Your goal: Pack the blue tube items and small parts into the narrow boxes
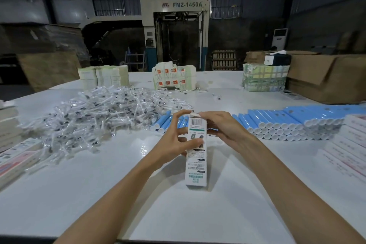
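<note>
Left hand (175, 140): bare, slim, narrow across the back.
Right hand (223, 127): bare, slim, with a smooth back on which faint tendon lines run toward the knuckles.
Fingers (176, 120): long and thin on both hands, with rounded tips; the nails are too small to tell apart.
Wrists: bare and narrow, with the wrist bone slightly raised on the right one.
Left forearm (118, 190): bare from the wrist to the lower edge of the view, lean, looking broader toward the camera.
Right forearm (287, 184): bare likewise, lean, broadening the same way.
Clothing: cannot tell; only hands and forearms are in view.
</note>
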Tool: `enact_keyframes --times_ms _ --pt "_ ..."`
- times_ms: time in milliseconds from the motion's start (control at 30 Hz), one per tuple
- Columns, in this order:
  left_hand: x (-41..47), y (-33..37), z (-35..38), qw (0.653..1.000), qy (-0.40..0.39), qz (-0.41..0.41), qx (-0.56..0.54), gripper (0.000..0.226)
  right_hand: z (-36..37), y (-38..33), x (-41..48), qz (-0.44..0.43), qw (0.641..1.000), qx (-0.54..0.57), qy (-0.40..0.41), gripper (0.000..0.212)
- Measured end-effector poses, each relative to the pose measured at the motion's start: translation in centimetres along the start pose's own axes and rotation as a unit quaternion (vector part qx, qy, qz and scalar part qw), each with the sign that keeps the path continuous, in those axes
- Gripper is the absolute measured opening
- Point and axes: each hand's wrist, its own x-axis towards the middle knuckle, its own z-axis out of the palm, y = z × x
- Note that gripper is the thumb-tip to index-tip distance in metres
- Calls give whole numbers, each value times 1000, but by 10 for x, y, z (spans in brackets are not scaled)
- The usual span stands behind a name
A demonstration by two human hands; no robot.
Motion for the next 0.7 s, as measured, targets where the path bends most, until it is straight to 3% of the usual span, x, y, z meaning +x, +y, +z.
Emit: enact_keyframes --times_ms 333,533,700 --pt "-3 1 -1 1000 -22 -1 14 91 -2 -4 -4 -17 999 -15 -34 21" --pt "-3 3 -2 999 -40 2 17 87 -8 -3 -5 -55 991 -93 -81 27" --pt "-3 2 3 998 -61 -4 20 89 -12 -5 -3 19 995 -51 -88 21"
